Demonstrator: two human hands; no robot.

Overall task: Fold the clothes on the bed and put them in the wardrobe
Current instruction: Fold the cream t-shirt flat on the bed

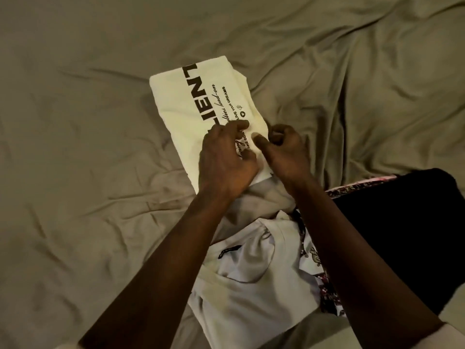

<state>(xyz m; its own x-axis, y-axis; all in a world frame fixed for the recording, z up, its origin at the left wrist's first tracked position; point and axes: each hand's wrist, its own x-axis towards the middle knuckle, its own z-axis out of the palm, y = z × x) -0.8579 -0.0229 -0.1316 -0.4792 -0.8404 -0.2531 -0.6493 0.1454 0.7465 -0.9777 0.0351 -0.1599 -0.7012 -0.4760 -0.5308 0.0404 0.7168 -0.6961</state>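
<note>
Under the fingertips of both hands lies the shirt [191, 104], a cream one folded into a long narrow panel with bold black lettering and smaller script running along it. It rests flat on the sheet [75, 122] and stretches away from the fingers to the far left, its near end beneath the hands.

The left hand [224, 162] arches over that near end, palm down, fingers [237, 125] bent with their tips on the cloth. Printed fabric shows in the gap between forefinger and thumb. Whether the hand only presses or has gathered some cloth cannot be told.

The right hand [284, 149] sits just beside it, at the shirt's right edge. Its thumb [260, 141] lies on the shirt's top face, pointing toward the left hand and nearly meeting it. Its other fingers [279, 133] are curled tight at the edge, so the hand seems to pinch the edge between thumb and fingers.

Behind the wrists, toward the person, a grey garment [261, 195] is bunched against the shirt's near end. Further back, between the forearms, a white garment [251, 285] lies crumpled. A patterned cloth [329, 293] shows at its right side, under the right forearm. Right of that arm spreads a black garment [402, 222]. The olive sheet is creased all round, most deeply to the right of the right fingers.
</note>
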